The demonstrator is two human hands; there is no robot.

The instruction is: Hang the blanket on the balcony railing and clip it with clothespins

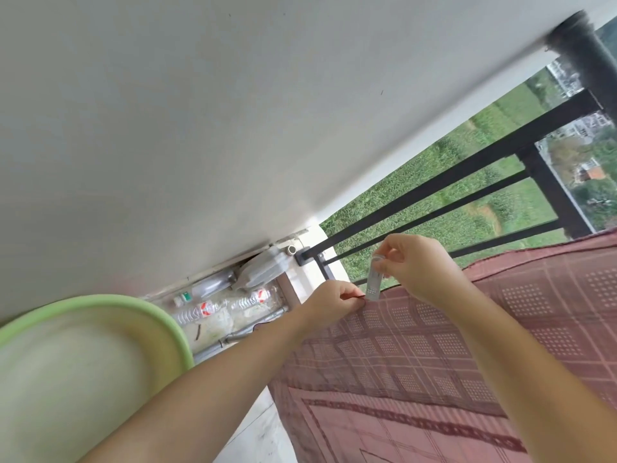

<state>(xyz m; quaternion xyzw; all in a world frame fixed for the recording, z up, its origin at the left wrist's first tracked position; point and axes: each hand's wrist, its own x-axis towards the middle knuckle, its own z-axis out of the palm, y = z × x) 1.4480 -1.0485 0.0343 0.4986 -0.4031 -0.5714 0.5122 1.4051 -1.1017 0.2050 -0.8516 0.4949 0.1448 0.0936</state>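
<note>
A reddish-brown checked blanket (450, 345) hangs over the black balcony railing (450, 168) and covers its lower right stretch. My left hand (337, 300) pinches the blanket's top edge near its left corner. My right hand (417, 265) holds a pale grey clothespin (374, 284) upright by its upper end. The pin's lower jaws sit at the blanket's edge, right beside my left fingertips. Whether the jaws grip the fabric cannot be told.
A green plastic basin (100, 329) fills the lower left, close to my left arm. Several empty plastic bottles (207, 309) and a grey container (263, 272) lie on the floor by the white wall (200, 111). Beyond the rails lie green fields.
</note>
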